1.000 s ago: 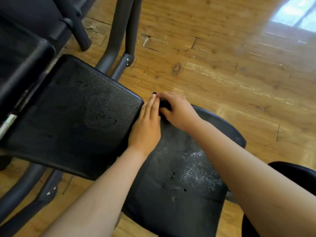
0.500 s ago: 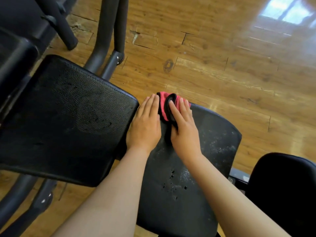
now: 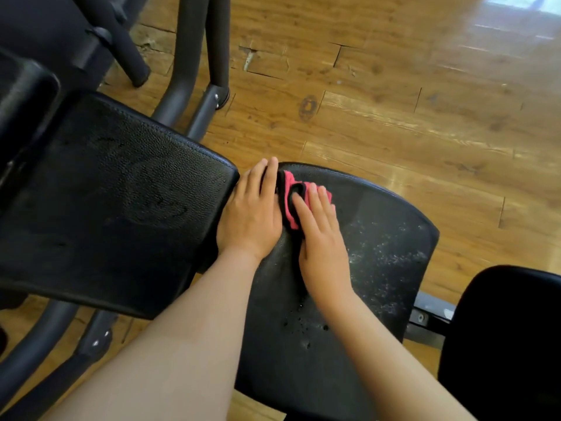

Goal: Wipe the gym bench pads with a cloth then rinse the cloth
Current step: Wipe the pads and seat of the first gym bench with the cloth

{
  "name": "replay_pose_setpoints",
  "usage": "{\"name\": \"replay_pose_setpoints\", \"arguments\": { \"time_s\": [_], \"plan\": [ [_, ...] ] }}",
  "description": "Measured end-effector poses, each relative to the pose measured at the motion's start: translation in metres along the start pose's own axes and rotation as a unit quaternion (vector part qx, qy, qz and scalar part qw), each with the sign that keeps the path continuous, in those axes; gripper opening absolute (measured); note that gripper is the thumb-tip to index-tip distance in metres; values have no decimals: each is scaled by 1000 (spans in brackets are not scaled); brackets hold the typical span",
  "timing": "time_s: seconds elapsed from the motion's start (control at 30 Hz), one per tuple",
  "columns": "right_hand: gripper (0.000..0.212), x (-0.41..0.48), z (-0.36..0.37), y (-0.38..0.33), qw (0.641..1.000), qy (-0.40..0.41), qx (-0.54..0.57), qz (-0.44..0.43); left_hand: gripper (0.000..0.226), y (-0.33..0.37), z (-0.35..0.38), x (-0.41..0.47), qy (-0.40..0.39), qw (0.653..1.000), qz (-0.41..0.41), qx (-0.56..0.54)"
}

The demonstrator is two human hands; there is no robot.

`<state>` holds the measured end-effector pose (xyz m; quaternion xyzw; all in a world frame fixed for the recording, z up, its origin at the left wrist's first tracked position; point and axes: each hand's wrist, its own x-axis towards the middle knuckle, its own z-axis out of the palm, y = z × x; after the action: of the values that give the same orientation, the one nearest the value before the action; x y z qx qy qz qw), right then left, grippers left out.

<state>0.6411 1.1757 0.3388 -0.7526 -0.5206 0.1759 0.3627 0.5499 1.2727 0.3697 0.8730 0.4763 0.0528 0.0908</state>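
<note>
Cloth pink, black-edged; bench pads black, pebbled grain; right pad white-speckled; floor brown wood-grain.

No text, label, brand mark or number can be read anywhere in this view: the black textured leather bench pads, the pink cloth with black trim, the dark metal frame tubes and the worn wooden plank floor all show plain, unmarked surfaces.

right hand flat on pink cloth — dusty seat pad
</note>
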Motion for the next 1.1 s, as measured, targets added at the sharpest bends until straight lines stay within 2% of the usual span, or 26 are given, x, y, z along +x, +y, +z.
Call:
{"name": "replay_pose_setpoints", "arguments": {
  "time_s": [0.2, 0.37, 0.47, 0.63, 0.73, 0.9, 1.0, 1.1],
  "plan": [
    [65, 38, -4, 12, 998, 42, 13, 51, 57, 0, 2, 0, 0, 1000, 8, 23],
    [59, -11, -2, 13, 999, 25, 7, 40, 58, 2, 0, 0, -8, 999, 7, 35],
    [56, -4, -12, 26, 1000, 11, -10, 20, 59, 2, 0, -1, -5, 999, 4, 39],
    [69, 29, -14, 32, 993, 70, 30, 89, 58, 2, 2, 1, 10, 999, 11, 41],
    [72, 4, -8, 25, 991, 77, 39, 102, 57, 1, 2, 0, 14, 999, 10, 40],
    [78, -46, -10, 29, 993, 44, 27, 108, 57, 1, 3, 1, 13, 999, 14, 41],
    [75, -13, -18, 41, 992, 52, 12, 112, 58, 1, 3, 0, 6, 999, 16, 40],
    [75, 26, -26, 48, 982, 90, 27, 163, 58, -1, 4, 1, 12, 999, 18, 41]
  ]
}}
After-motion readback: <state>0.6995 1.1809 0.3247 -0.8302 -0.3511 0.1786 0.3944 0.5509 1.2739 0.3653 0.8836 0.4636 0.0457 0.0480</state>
